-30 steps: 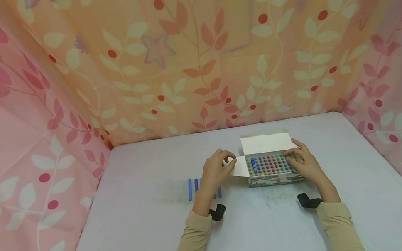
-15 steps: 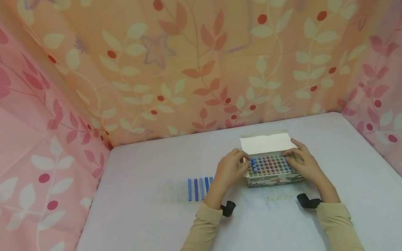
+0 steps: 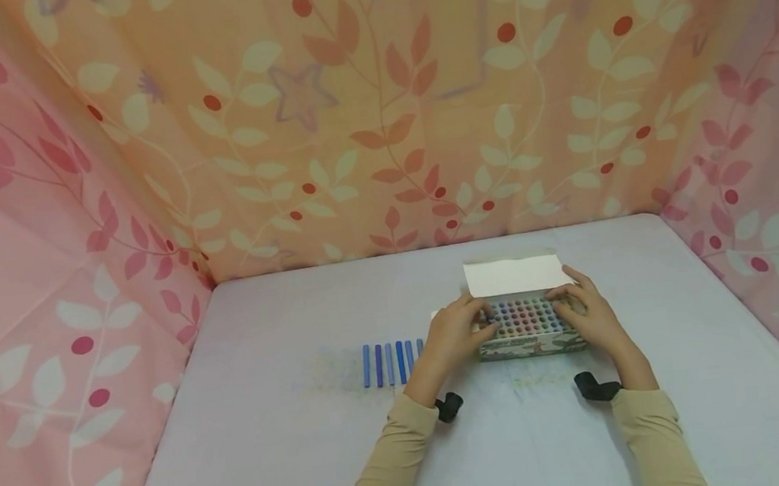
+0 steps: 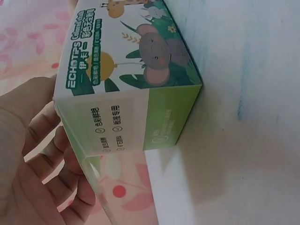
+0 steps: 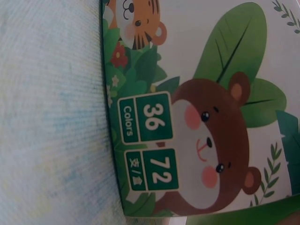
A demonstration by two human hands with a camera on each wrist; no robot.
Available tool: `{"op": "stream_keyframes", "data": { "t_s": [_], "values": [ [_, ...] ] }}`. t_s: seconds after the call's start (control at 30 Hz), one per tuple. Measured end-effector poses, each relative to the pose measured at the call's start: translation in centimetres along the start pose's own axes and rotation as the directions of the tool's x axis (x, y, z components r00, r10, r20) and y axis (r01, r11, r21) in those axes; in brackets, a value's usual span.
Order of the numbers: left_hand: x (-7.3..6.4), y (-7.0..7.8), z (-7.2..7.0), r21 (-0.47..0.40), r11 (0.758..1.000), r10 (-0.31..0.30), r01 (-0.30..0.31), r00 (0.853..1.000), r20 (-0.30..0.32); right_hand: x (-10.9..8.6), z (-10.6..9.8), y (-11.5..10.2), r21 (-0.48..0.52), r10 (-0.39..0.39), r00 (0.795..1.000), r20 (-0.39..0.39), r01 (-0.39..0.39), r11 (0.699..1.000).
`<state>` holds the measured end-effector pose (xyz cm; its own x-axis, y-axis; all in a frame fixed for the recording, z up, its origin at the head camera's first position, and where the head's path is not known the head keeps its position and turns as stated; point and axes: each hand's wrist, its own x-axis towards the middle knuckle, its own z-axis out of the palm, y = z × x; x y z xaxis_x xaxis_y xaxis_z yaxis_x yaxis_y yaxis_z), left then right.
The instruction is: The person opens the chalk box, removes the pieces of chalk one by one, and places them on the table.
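A chalk box [image 3: 534, 347], white and green with animal pictures, stands with its top open and its white lid [image 3: 516, 276] raised behind. Rows of colored chalk sticks [image 3: 524, 316] fill it, seen end on. My left hand [image 3: 454, 336] bends its fingers and thumb over the left end of the rows, covering part of them; I cannot tell whether they pinch a chalk. In the left wrist view, its curled fingers [image 4: 61, 173] lie at the box's top edge. My right hand [image 3: 588, 316] holds the right end of the box, with one finger up near the lid.
Several blue chalk sticks [image 3: 390, 363] lie in a row on the pale table [image 3: 276, 451], left of the box and partly hidden by the left hand. Faint chalk smudges [image 3: 332, 371] mark the cloth. Patterned curtains [image 3: 374, 115] enclose the back and sides.
My left hand has moved right, from the box's left flap to over the chalk ends. Its fingers now cover the spot where blue chalks stuck up. The right hand stays in place.
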<state>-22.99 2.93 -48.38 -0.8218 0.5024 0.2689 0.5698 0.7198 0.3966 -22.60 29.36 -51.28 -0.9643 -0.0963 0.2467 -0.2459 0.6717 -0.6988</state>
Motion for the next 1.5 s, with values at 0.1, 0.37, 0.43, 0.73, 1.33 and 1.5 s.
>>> {"op": "stream_keyframes", "data": {
  "t_s": [0.1, 0.37, 0.43, 0.73, 1.33, 1.5],
  "values": [
    [0.0, 0.1, 0.0, 0.031, 0.999, 0.006, -0.006, 1.000, 0.004, 0.0, 0.0, 0.0, -0.003, 0.003, 1.000, -0.001, -0.003, 1.000],
    [0.0, 0.5, 0.1, 0.039, 0.999, -0.024, 0.024, 1.000, -0.007, 0.0, 0.1, 0.2, 0.008, 0.004, 1.000, -0.004, -0.004, 1.000],
    [-0.1, 0.6, 0.1, 0.052, 0.998, -0.029, 0.030, 0.999, -0.013, -0.1, 0.1, 0.1, 0.011, 0.004, 1.000, -0.003, -0.004, 1.000],
    [-0.3, 1.1, -0.1, 0.129, 0.991, -0.026, 0.038, 0.995, -0.099, 0.0, 0.1, 0.2, -0.003, 0.003, 1.000, -0.005, -0.003, 1.000],
    [-0.1, 1.7, -0.1, 0.096, 0.995, -0.018, 0.038, 0.978, -0.206, 0.0, 0.0, 0.2, 0.003, -0.017, 1.000, -0.003, 0.017, 1.000],
    [0.0, 1.8, 0.0, 0.102, 0.994, -0.012, 0.036, 0.974, -0.226, 0.0, -0.1, 0.0, 0.018, -0.022, 1.000, -0.009, 0.022, 1.000]
  ]
}}
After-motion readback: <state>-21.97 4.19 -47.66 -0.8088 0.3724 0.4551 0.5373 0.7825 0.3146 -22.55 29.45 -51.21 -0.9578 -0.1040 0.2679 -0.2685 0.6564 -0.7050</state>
